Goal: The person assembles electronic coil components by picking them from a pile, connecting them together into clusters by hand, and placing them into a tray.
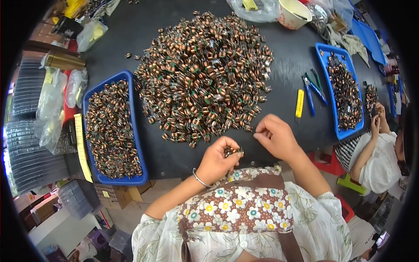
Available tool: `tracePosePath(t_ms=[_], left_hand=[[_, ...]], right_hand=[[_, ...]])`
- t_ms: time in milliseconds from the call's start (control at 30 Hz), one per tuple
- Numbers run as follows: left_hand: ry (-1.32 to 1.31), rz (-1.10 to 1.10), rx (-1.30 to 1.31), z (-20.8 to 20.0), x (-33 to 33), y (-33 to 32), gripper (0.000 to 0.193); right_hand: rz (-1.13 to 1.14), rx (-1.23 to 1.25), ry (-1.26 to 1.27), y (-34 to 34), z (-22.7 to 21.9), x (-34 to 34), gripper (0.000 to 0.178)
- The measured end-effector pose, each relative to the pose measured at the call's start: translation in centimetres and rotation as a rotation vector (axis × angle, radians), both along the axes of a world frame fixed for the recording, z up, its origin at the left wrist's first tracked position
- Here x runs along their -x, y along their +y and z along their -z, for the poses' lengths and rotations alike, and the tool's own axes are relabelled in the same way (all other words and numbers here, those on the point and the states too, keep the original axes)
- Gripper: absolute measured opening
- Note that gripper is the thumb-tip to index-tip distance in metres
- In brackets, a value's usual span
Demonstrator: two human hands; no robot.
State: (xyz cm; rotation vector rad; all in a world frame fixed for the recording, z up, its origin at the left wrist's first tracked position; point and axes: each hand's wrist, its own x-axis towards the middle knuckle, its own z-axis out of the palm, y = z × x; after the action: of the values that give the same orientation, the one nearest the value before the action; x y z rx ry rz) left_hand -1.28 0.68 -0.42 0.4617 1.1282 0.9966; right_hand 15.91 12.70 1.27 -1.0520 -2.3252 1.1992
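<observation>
A big heap of small copper-wound coils (205,78) with green and dark parts covers the middle of the black table (286,65). Just in front of the heap, my left hand (214,162) curls around several copper coils (229,151), which show between the thumb and fingers. To its right, my right hand (279,139) is closed with fingertips pinched together, close to the heap's near right edge. Whatever those fingertips hold, if anything, is too small or hidden to make out. The two hands are apart.
Blue trays of coils stand left (139,150) and right (325,83). A yellow utility knife (299,105), blue-handled pliers (309,98) and a green-and-blue-handled tool (317,89) lie between heap and right tray. A pale bowl (293,15) sits at the back. Another person (375,161) works at far right.
</observation>
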Motion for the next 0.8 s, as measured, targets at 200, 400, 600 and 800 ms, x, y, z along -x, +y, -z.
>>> tracePosePath(t_ms=[200, 400, 600, 800], left_hand=[[0.075, 0.037, -0.031, -0.5, -0.5, 0.6, 0.019], [0.086, -0.027, 0.012, -1.1, 0.1, 0.3, 0.016], [0.096, -0.004, -0.014, -1.4, -0.1, -0.3, 0.013], [0.178, -0.031, 0.005, -0.7, -0.1, -0.3, 0.016]], right_hand=[[-0.024, 0.307, 0.196, -2.4, -1.4, 1.1, 0.009], [-0.027, -0.158, 0.068, -0.8, -0.9, 1.4, 0.016], [-0.064, -0.36, -0.018, -1.3, 0.2, 1.6, 0.024], [-0.035, 0.198, 0.187, -1.4, -0.3, 0.8, 0.017]])
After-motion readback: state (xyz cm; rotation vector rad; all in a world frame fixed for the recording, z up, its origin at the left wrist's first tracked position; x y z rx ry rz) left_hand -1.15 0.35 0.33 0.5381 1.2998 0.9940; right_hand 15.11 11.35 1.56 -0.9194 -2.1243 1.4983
